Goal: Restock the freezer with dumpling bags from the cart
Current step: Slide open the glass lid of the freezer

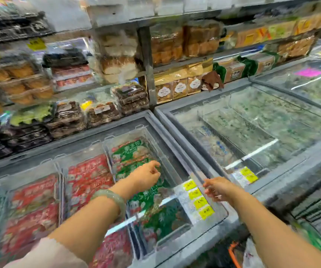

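The chest freezer (155, 120) in front of me holds rows of dumpling bags under clear dividers. Green dumpling bags (134, 153) fill the right-hand row and red dumpling bags (86, 175) the middle rows. My left hand (148, 176), with a pale green bangle on the wrist, reaches into the green row with fingers curled over the top green bag; whether it grips the bag I cannot tell. Over the freezer's right rim, beside the yellow price labels (196, 198), hovers my right hand (217, 188); its fingers are spread and it holds nothing.
A second freezer (252, 132) with shut glass lids stands to the right, another beyond it. Shelves of bread and packaged cakes (167, 47) rise behind the freezers. Part of the cart with an orange strap (233, 254) shows at the bottom right.
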Demonstrator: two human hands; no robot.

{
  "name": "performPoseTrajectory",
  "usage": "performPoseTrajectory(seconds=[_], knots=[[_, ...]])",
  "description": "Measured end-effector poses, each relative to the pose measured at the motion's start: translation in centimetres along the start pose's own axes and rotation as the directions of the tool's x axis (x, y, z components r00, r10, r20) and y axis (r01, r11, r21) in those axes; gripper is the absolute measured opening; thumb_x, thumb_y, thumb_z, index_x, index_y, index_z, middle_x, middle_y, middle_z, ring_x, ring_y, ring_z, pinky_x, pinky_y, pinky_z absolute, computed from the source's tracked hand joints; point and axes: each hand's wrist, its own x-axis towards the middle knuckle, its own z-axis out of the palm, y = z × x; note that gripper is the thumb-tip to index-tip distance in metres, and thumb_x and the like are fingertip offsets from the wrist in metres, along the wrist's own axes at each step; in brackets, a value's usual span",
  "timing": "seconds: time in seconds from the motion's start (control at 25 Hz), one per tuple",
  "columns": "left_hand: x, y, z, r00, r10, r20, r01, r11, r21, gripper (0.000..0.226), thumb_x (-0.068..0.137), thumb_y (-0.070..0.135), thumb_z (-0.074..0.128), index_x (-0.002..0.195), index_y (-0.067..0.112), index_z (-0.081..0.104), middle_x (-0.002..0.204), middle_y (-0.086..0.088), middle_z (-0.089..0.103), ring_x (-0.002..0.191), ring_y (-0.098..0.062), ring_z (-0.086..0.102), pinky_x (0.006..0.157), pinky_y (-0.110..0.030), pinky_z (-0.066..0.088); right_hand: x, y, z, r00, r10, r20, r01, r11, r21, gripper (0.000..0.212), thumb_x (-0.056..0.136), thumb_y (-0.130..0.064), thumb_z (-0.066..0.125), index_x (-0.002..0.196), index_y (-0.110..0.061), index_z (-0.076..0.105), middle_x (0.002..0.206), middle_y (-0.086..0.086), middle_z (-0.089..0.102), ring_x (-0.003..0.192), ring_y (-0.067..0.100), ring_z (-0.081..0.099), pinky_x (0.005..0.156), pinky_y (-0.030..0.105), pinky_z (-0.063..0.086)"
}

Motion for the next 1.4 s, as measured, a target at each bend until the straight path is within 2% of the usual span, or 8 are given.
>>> performPoseTrajectory(seconds=[0.2, 0.28, 0.36, 0.44, 0.6, 0.76, 1.2, 1.4], knots=[[8.3, 0.0, 3.6, 0.991, -0.077, 0.105, 0.071, 0.996, 0.06, 0.051, 0.097, 0.025, 0.043, 0.145, 0.011, 0.032, 0.144, -0.01, 0.045, 0.13, -0.024, 0.046, 0.107, -0.031, 0.038, 6.2, -2.7, -0.2, 0.985, -0.139, -0.099, 0.109, 0.958, -0.266, 0.022, 0.087, -0.017, 0.048, 0.065, -0.017, 0.052, 0.057, -0.005, 0.051, 0.055, 0.011, 0.05, 0.053, 0.021, 0.037], [11.3, -0.2, 4.7, 0.987, -0.072, 0.145, 0.051, 0.989, 0.139, 0.055, 0.097, 0.026, 0.044, 0.148, 0.013, 0.029, 0.153, -0.009, 0.032, 0.139, -0.024, 0.035, 0.114, -0.031, 0.03, 8.2, -2.7, 0.1, 0.972, -0.228, -0.058, 0.186, 0.897, -0.402, 0.022, 0.086, -0.016, 0.051, 0.102, -0.008, 0.065, 0.093, 0.004, 0.063, 0.094, 0.016, 0.058, 0.079, 0.025, 0.043], [13.9, -0.1, 5.5, 0.988, -0.023, 0.154, -0.014, 0.972, 0.235, 0.057, 0.096, 0.025, 0.045, 0.149, 0.015, 0.028, 0.157, -0.007, 0.024, 0.144, -0.023, 0.026, 0.117, -0.031, 0.025, 9.5, -1.9, 0.7, 0.978, -0.205, 0.048, 0.203, 0.86, -0.467, 0.059, 0.09, -0.012, 0.052, 0.145, -0.003, 0.033, 0.146, 0.012, 0.039, 0.135, 0.022, 0.038, 0.109, 0.03, 0.03], [15.8, 0.6, 6.0, 0.986, 0.065, 0.154, -0.115, 0.933, 0.34, 0.059, 0.095, 0.023, 0.044, 0.15, 0.017, 0.025, 0.159, -0.004, 0.018, 0.146, -0.021, 0.019, 0.119, -0.032, 0.02, 9.9, -0.2, 1.6, 0.969, -0.19, 0.158, 0.245, 0.829, -0.503, 0.078, 0.09, -0.012, 0.052, 0.153, -0.013, 0.006, 0.16, 0.007, 0.009, 0.148, 0.02, 0.011, 0.119, 0.034, 0.016], [18.8, 2.7, 7.2, 0.958, 0.176, 0.229, -0.271, 0.82, 0.504, 0.065, 0.094, 0.012, 0.039, 0.152, 0.022, 0.011, 0.161, 0.004, 0.002, 0.149, -0.019, 0.003, 0.121, -0.037, 0.011, 10.3, 1.8, 2.0, 0.967, -0.216, 0.139, 0.254, 0.882, -0.397, 0.086, 0.088, -0.008, 0.048, 0.151, -0.031, -0.005, 0.161, -0.006, -0.004, 0.149, 0.021, 0.001, 0.118, 0.04, 0.019], [20.4, 3.2, 7.6, 0.932, 0.158, 0.327, -0.342, 0.68, 0.649, 0.06, 0.096, 0.012, 0.033, 0.152, 0.024, 0.014, 0.161, 0.009, 0.007, 0.149, -0.016, -0.001, 0.122, -0.041, 0.002, 10.2, -0.4, 0.4, 0.964, -0.259, 0.056, 0.263, 0.914, -0.309, 0.059, 0.092, -0.004, 0.049, 0.147, -0.018, 0.032, 0.151, 0.003, 0.034, 0.137, 0.02, 0.037, 0.107, 0.027, 0.033], [19.8, 1.9, 7.6, 0.94, 0.219, 0.261, -0.334, 0.744, 0.578, 0.058, 0.093, 0.012, 0.041, 0.146, 0.028, 0.027, 0.157, 0.011, 0.018, 0.148, -0.012, 0.005, 0.12, -0.044, 0.009, 10.4, -2.0, 0.4, 0.963, -0.259, -0.07, 0.218, 0.908, -0.357, 0.049, 0.081, 0.006, 0.048, 0.121, -0.016, 0.065, 0.123, 0.002, 0.066, 0.116, 0.02, 0.059, 0.099, 0.041, 0.048], [17.9, -1.1, 6.4, 0.93, 0.242, 0.276, -0.355, 0.785, 0.508, 0.061, 0.09, 0.003, 0.036, 0.143, 0.033, 0.033, 0.156, 0.013, 0.022, 0.148, -0.01, 0.004, 0.12, -0.045, 0.012, 8.7, -2.2, 3.1, 0.97, -0.24, -0.035, 0.219, 0.929, -0.297, 0.044, 0.081, 0.01, 0.052, 0.119, -0.007, 0.066, 0.112, 0.005, 0.067, 0.102, 0.013, 0.059, 0.091, 0.025, 0.046]])
